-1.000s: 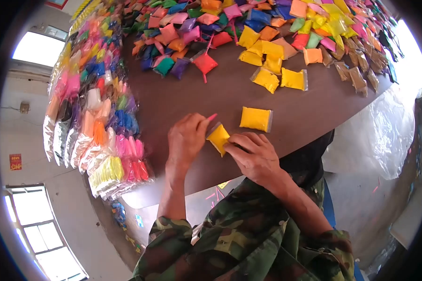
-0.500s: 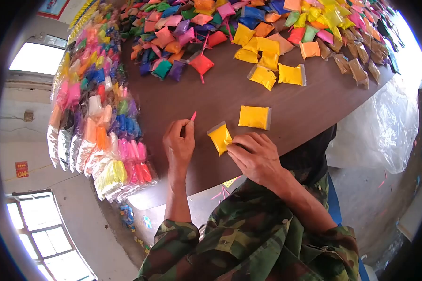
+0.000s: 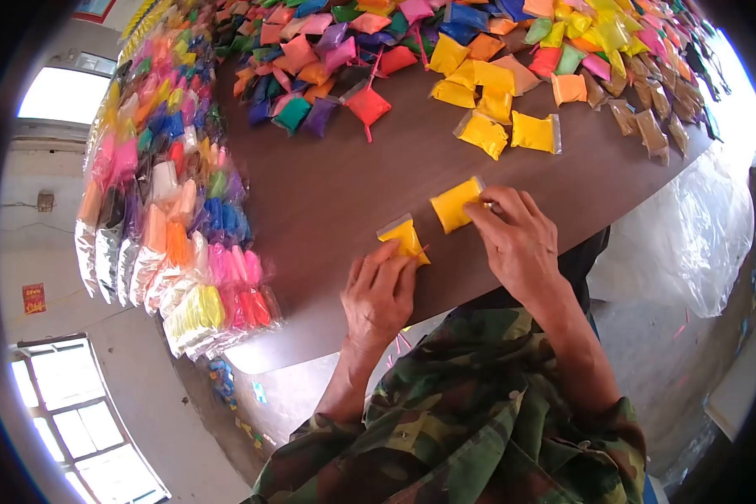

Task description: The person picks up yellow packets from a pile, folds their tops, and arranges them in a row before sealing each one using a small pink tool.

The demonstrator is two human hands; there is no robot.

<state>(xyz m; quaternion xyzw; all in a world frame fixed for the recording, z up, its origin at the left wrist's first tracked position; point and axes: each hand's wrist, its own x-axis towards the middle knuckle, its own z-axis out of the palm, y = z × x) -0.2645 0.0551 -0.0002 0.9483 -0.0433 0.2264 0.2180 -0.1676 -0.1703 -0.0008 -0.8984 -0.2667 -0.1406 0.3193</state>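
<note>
Two small clear packets filled with yellow material lie near the front of the brown table. My left hand (image 3: 378,294) is closed, its fingertips pressed on the left yellow packet (image 3: 409,238). A thin pink stick (image 3: 425,249) shows its tip past those fingers, at the packet's right side; the rest of it is hidden. With thumb and fingers my right hand (image 3: 521,244) grips the right end of the other yellow packet (image 3: 454,207), which sits tilted a little farther back.
Several more yellow packets (image 3: 535,133) lie beyond my hands, before a heap of coloured packets (image 3: 336,55). A red packet (image 3: 368,106) has a pink stick with it. Bagged bundles (image 3: 195,312) line the table's left edge. Clear plastic sheeting (image 3: 672,235) hangs at the right.
My left hand has moved right with the pink stick, onto the left packet. My right hand has let go of that packet and taken hold of the other one, which is now turned.
</note>
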